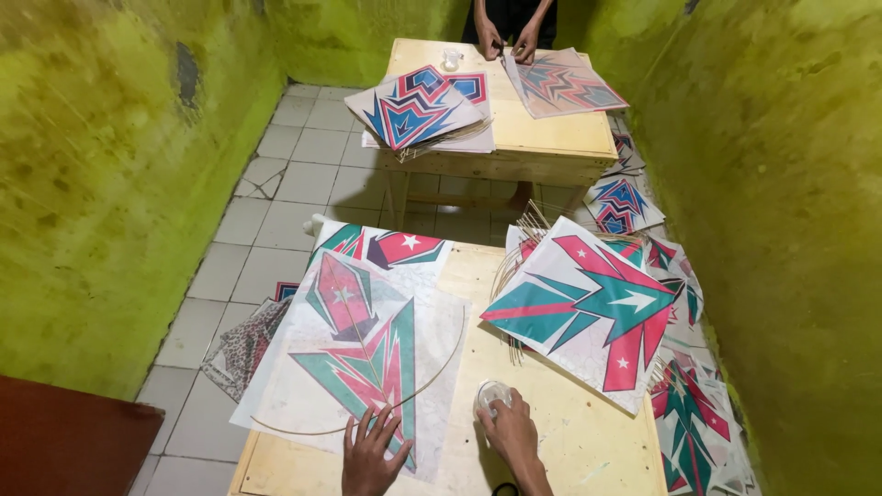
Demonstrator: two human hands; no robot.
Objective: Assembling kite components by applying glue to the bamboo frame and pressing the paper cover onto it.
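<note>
Left hand spread flat, fingers open, pressing the lower edge of a white paper kite printed with red and teal jagged shapes, gripping nothing. Right hand just beside, cupped over a small round clear plastic container, fingers closed on its lid. Kite lying flat on the near pale wooden table, overhanging its left edge, with a thin curved bamboo stick bowed across the paper and a straight spine running down the middle.

Further right on the same table, a stack of finished kites in teal and red with white stars, bundled sticks poking out beneath. More kites spilled on the floor along the green wall.

Beyond, a second wooden table carrying blue and red kites, plus another person's two hands resting on a kite sheet at the far edge.
</note>
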